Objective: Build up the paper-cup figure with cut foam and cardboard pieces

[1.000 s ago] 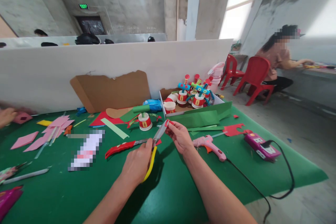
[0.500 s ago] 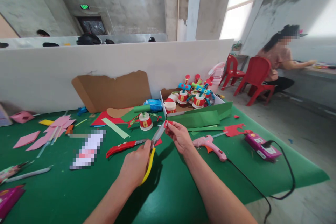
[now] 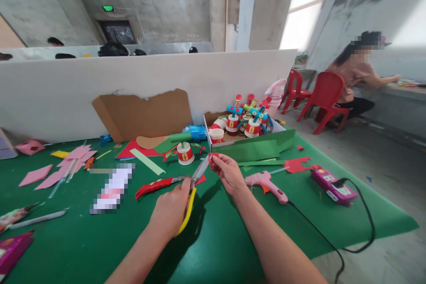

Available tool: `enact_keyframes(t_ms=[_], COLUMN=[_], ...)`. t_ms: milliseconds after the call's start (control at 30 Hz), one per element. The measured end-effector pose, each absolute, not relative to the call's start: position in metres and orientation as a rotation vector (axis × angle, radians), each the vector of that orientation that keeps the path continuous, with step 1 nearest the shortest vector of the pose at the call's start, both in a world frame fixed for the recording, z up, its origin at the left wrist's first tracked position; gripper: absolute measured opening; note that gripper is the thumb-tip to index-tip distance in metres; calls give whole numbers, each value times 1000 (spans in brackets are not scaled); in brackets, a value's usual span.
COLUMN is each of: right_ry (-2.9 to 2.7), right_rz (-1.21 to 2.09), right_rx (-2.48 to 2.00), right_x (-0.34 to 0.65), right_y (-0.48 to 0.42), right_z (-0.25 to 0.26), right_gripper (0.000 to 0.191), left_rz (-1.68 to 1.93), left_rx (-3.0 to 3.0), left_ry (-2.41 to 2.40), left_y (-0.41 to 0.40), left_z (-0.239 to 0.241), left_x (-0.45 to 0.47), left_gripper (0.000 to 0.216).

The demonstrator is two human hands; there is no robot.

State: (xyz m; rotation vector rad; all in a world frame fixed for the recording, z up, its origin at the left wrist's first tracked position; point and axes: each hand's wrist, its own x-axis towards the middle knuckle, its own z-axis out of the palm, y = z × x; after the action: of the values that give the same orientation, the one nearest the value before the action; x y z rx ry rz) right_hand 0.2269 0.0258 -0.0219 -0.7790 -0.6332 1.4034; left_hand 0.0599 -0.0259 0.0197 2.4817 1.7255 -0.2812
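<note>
My left hand (image 3: 171,208) is closed around the yellow handles of a pair of scissors (image 3: 195,186), whose blades point up and right. The blade tips meet a small red paper piece (image 3: 212,156) pinched between the fingers of my right hand (image 3: 228,172). Both hands hover just above the green table mat (image 3: 213,239). A second pair of scissors with red handles (image 3: 156,185) lies on the mat just left of my left hand. A small red and white cup craft (image 3: 185,153) stands behind the hands.
A pink glue gun (image 3: 266,184) lies right of my right hand, its black cord (image 3: 349,248) running off the mat past a purple box (image 3: 334,186). A cardboard box (image 3: 246,131) holds several cup crafts. Pink paper shapes (image 3: 49,173) lie left. A person sits on red chairs (image 3: 324,97) far right.
The hands stay almost in place; the scissors have closed slightly on the red piece. A hand at the far left edge one second ago has gone from view.
</note>
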Motion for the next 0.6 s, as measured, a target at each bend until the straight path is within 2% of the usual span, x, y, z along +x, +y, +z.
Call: enact_keyframes(t_ms=[600], right_ry=[-661], right_rz=[1390], right_rx=[-817], right_x=[227], right_y=[26], right_z=[-20], right_gripper=[29], left_rz=[-312], left_rx=[2520], left_ry=[1737], left_y=[-28], left_z=[20], left_x=[56], left_gripper=[43])
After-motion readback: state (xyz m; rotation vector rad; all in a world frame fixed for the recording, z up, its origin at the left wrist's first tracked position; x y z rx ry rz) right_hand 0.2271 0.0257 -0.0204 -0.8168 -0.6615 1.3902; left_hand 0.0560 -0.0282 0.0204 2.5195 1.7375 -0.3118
